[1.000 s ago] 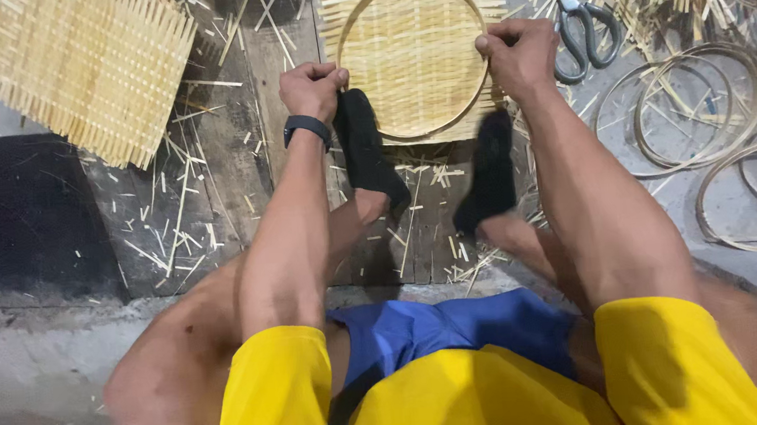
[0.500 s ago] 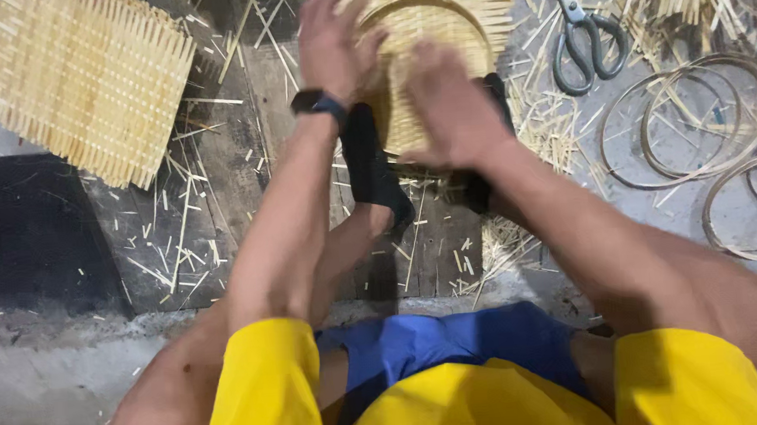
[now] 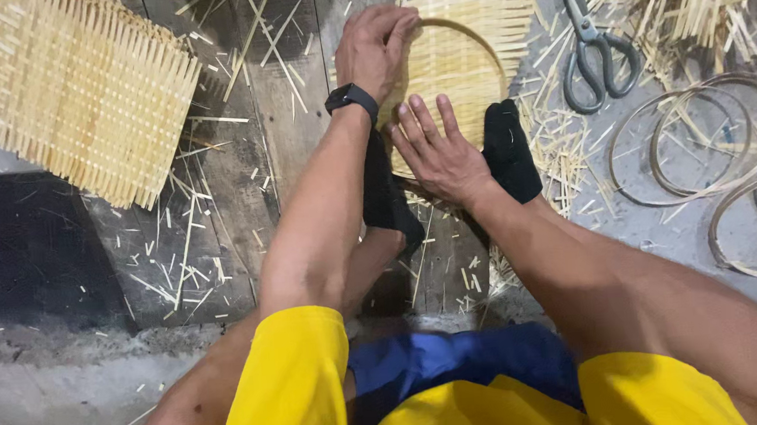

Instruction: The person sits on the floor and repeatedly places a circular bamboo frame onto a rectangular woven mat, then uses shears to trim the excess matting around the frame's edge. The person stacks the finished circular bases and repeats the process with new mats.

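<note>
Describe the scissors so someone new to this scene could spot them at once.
Start at the woven bamboo mat with the hoop under the right hand. Just right of it, on the grey floor, lie the scissors, the only metal thing among pale bamboo strips and coiled hoops.

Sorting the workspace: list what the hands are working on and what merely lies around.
In hand: left hand on the ring's rim; right hand flat on the woven mat; black-socked feet pinning it.
Lying about: second woven mat, scissors, loose hoops, bamboo offcuts.

Pale straw lattice mat (image 3: pixel 461 59); second straw-yellow lattice mat (image 3: pixel 78 95); black socks (image 3: pixel 508 148); black watch (image 3: pixel 351 98); yellow sleeves (image 3: pixel 293 384); grey scissors (image 3: pixel 592 46).
</note>
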